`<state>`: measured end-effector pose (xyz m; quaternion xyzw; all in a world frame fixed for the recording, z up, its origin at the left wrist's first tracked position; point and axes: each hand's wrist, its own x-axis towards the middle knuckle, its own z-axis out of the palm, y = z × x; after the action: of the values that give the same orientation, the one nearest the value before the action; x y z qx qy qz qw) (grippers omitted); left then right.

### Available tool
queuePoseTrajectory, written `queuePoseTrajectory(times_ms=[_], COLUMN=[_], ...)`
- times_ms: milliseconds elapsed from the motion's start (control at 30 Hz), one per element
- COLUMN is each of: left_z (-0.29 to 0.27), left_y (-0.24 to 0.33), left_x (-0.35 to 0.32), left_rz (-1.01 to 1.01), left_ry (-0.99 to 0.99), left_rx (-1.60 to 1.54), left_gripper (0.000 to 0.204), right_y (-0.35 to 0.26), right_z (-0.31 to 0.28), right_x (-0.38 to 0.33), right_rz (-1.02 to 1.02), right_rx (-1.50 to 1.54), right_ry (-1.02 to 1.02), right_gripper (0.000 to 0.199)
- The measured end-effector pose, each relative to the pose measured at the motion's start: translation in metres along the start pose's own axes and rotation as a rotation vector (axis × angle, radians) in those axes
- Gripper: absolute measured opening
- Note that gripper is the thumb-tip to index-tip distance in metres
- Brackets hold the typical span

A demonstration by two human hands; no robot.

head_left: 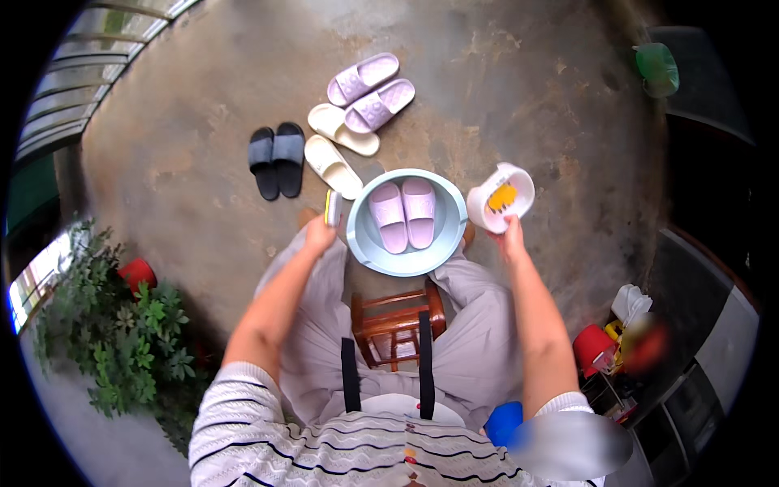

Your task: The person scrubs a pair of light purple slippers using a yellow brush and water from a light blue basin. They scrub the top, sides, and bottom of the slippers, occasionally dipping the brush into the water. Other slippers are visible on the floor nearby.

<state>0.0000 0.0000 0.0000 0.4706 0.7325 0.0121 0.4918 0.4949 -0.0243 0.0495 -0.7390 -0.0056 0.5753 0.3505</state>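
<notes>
Between my knees stands a light blue basin (363, 253) with a pair of lilac slides (403, 217) lying side by side in it. Left of the basin, my left hand (320, 235) is closed round a small scrub brush (333, 209) with a pale side and a yellow edge. On the right, my right hand (510, 240) grips the edge of a small whitish-pink tub (519, 191), tilted so its inside shows. An orange-yellow patch lies within it; whether that is a print or contents, I cannot tell.
Beyond the basin lie cream slides (333, 166), another lilac pair (380, 105) and black slides (288, 160) on the concrete floor. A wooden stool (398, 329) stands below me. Leafy plants (134, 341) are at left, a red bucket (594, 349) at right, and a green container (656, 70) far right.
</notes>
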Motion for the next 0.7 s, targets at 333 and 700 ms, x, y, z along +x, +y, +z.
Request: queuePoseTrajectory(times_ms=[333,700], left_z=[0.017,0.067], left_y=[-0.008,-0.030], left_x=[0.124,0.105], left_rz=[0.102,0.306], left_ry=[-0.471,-0.283], left_rx=[0.129,-0.031], left_gripper=[0.056,0.051], right_y=[0.049,0.083], right_z=[0.015,0.011], right_x=[0.140,0.146], right_rz=[0.134,0.036], right_rx=[-0.246,-0.055], right_ry=[-0.307,-0.483], right_gripper=[0.059,0.056])
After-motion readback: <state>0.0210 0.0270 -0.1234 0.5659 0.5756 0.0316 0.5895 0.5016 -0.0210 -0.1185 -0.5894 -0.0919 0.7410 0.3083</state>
